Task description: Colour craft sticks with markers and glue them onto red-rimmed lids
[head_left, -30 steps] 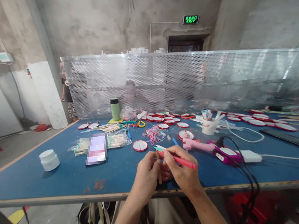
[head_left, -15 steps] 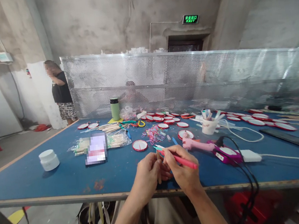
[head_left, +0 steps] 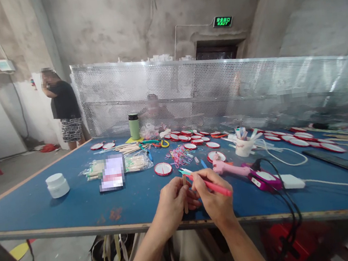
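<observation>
While hands (head_left: 173, 200) hold steady, bystander (head_left: 63, 108) stepped left.

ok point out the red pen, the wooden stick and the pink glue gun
red pen (head_left: 216, 188), head view, on the red barrel behind the right hand's fingers
wooden stick (head_left: 186, 206), head view, on its lower end
pink glue gun (head_left: 229, 168), head view, on the pink body

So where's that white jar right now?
The white jar stands on the blue table at the far left of the head view, near the left edge, left of the bag of sticks.
</observation>
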{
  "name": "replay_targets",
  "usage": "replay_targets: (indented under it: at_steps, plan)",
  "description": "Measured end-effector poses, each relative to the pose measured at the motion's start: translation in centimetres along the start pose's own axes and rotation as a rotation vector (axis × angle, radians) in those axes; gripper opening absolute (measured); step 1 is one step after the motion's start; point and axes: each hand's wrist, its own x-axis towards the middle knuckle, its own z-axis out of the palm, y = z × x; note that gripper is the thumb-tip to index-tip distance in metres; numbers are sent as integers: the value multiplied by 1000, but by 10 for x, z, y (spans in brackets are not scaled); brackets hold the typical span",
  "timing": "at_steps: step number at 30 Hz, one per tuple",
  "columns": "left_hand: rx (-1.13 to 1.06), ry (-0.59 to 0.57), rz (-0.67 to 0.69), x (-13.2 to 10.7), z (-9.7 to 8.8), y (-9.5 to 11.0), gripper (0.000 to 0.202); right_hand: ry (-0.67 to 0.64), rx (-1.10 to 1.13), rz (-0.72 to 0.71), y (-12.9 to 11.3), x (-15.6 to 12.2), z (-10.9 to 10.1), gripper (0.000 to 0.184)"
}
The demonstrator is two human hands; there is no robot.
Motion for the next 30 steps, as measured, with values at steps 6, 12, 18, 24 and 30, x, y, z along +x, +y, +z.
replay_targets:
  at_steps: [6,12,18,24,30]
  plan:
    - [3,10,40,0,0,-1,21,-48,22,13,2,-1,0,21]
    - [10,13,34,1,0,-3,21,-52,17,-11,1,-1,0,22]
    - [8,7,31,0,0,-3,21,-51,-12,-40,1,0,0,19]
    - [9,8,29,0,0,-3,20,-62,-7,-44,0,1,0,20]
    - [25,9,32,2,0,-3,20,-59,-15,-45,-1,1,0,19]
